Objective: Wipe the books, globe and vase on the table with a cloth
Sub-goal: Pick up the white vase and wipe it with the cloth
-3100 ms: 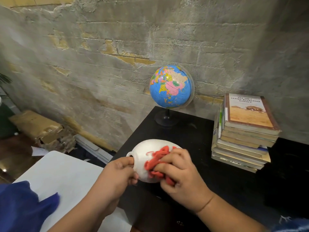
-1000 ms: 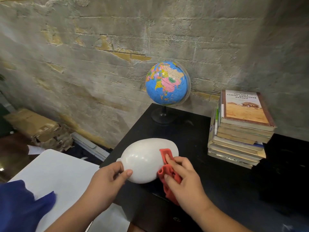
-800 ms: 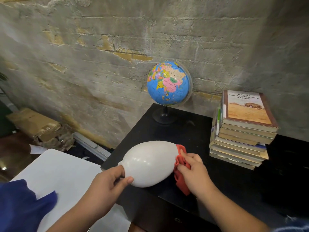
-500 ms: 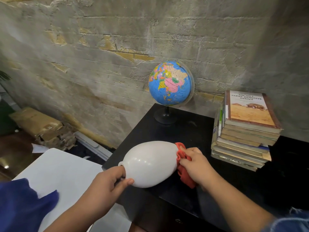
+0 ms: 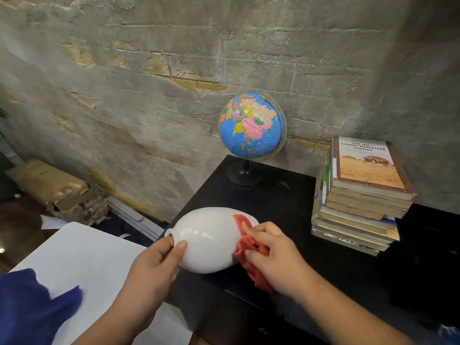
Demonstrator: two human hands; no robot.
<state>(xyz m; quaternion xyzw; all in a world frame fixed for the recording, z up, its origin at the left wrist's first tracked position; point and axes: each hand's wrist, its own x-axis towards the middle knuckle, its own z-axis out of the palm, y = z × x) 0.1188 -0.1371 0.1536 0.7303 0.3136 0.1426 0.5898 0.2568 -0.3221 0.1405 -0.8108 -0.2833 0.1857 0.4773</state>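
Observation:
A white vase (image 5: 207, 239) lies tilted on its side over the front left corner of the black table (image 5: 286, 202), its neck pointing left. My left hand (image 5: 155, 263) grips it at the neck end. My right hand (image 5: 271, 252) presses a red cloth (image 5: 247, 247) against the vase's wide right end; part of the cloth hangs below the hand. A blue globe (image 5: 251, 125) on a black stand rises at the table's back edge. A stack of several books (image 5: 361, 192) sits at the right.
A rough brick wall stands behind the table. A white surface (image 5: 94, 265) lies at lower left with blue fabric (image 5: 32, 305) on it. Cardboard (image 5: 47, 183) rests on the floor by the wall at left.
The vase has been turned from neck-up to lying sideways. My right hand with the cloth slid along the body to the wide end and has just come back over its upper side.

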